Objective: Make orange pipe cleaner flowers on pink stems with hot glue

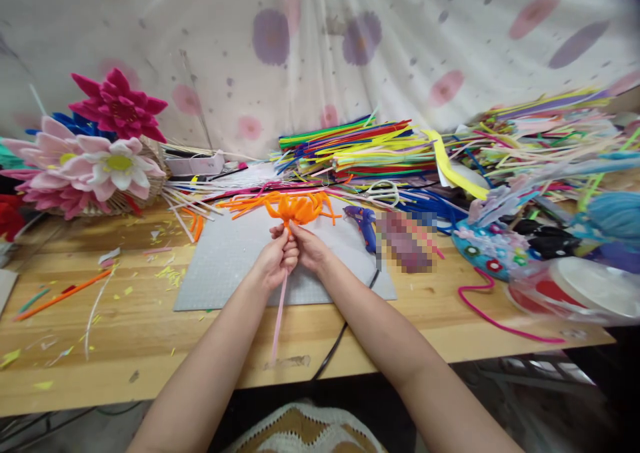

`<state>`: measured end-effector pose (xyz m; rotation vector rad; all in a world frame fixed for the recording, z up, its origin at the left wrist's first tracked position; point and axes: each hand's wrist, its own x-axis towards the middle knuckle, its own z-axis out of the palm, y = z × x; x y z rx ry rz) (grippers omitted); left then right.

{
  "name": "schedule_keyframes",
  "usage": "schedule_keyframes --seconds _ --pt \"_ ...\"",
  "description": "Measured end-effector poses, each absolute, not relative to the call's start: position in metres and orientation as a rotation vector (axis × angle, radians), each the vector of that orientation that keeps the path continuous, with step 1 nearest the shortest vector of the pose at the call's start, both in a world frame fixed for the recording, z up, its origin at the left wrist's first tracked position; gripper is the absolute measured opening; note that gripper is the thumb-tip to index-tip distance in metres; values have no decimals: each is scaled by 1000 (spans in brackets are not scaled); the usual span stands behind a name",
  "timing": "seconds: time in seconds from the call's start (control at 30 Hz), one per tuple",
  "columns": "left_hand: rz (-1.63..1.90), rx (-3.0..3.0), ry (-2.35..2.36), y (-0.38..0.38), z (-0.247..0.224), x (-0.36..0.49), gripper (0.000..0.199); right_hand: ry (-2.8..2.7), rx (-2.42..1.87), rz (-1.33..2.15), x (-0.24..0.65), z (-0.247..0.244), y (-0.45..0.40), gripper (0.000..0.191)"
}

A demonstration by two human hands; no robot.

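Note:
An orange flower of looped pipe cleaners (295,207) is held upright over the grey cutting mat (215,273). My left hand (277,261) is closed round its base and stem, and a pale pink stem (280,316) hangs down below the fist. My right hand (307,246) pinches the flower's base from the right, its thumb against the orange part and touching my left hand. More orange pipe cleaners (245,203) lie behind the flower. To the right, a blue glue gun (364,225) rests at the mat's edge.
Finished felt-like flowers (117,166) stand at the left. Bundles of coloured pipe cleaners (370,147) line the back. Scissors (383,191) lie behind the glue gun, whose black cable (336,347) crosses the front edge. A clear plastic tub (575,293) sits at the right.

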<state>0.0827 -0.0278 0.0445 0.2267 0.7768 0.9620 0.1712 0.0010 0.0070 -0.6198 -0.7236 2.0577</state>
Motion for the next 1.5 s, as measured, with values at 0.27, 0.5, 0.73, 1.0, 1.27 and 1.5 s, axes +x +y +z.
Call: schedule_keyframes --seconds 0.27,0.5,0.73,1.0,1.27,1.5 --pt "893 346 782 -22 44 68 36 -644 -671 1923 170 0 2 24" --pt "981 856 1102 -15 36 58 23 -878 -888 1584 169 3 5 24" --pt "1086 933 1031 -12 18 51 40 -1429 -1153 1039 171 -1 3 13" --pt "1236 504 942 -6 12 32 18 -1955 -1027 614 164 4 -14 12" --pt "1255 313 876 -6 22 29 27 -1829 -1139 568 175 -6 -12 15" --pt "1033 232 596 -10 30 23 27 -1751 -1189 695 178 -13 -7 16"
